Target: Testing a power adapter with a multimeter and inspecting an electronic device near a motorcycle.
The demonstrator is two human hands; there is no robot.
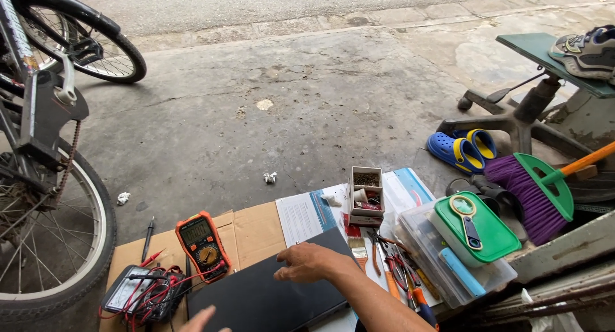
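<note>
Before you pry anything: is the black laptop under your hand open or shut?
Shut. The black laptop lies flat on the cardboard, lid down, with the right hand resting on top.

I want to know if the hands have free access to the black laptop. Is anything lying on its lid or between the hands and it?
Nothing visible does. The right hand already rests on the closed black laptop, and the left hand is at its near edge. The lid is bare; the orange multimeter lies beside it.
</note>
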